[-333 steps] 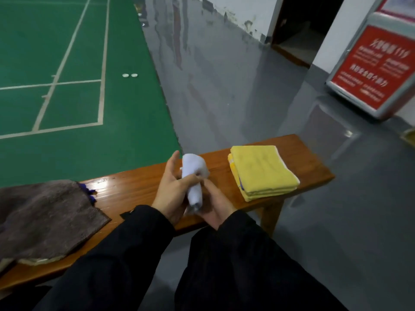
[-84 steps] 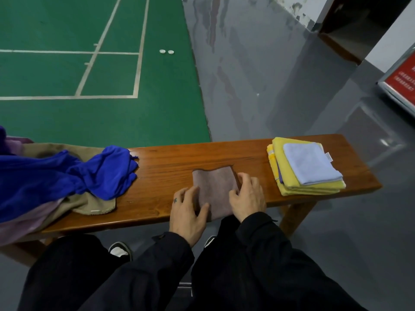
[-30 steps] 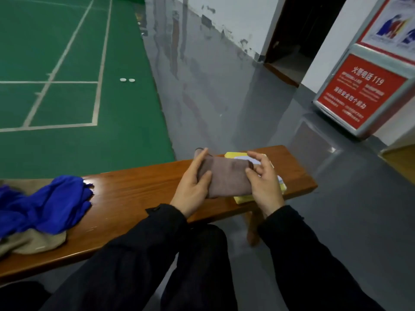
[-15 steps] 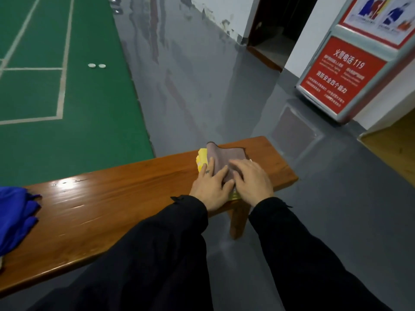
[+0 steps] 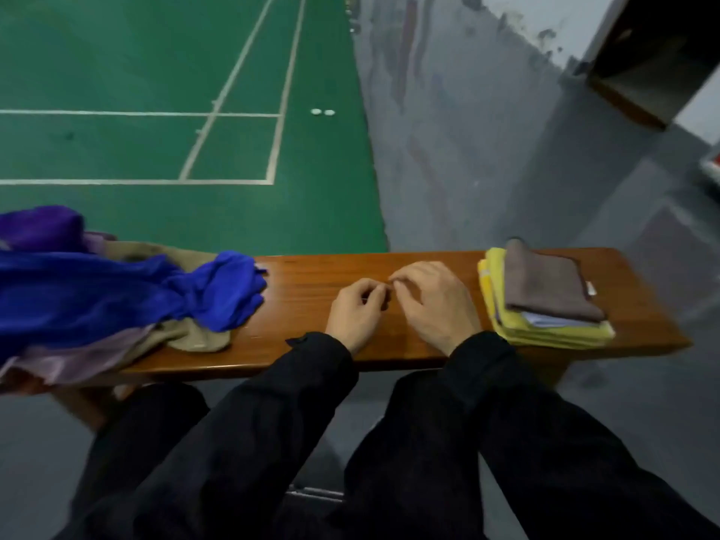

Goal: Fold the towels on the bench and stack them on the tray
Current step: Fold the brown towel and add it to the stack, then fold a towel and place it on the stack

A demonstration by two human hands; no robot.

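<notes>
Both hands, left [image 5: 356,311] and right [image 5: 434,304], each grip loosely curled and empty, hover mid-desk [image 5: 311,278]; the unfolded blue towel [image 5: 218,290] lies leftward, nearer the left hand, the folded stack [image 5: 545,302] rightward.

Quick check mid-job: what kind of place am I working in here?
Most likely an indoor sports hall, at the edge of a badminton-style court. The green court floor carries white boundary lines, and a wooden bench stands on the grey floor beside it, holding the towels.

The bench [image 5: 311,278] is glossy varnished wood; the brown towel [image 5: 545,290] and blue towel [image 5: 218,290] are soft matt cloth.
</notes>
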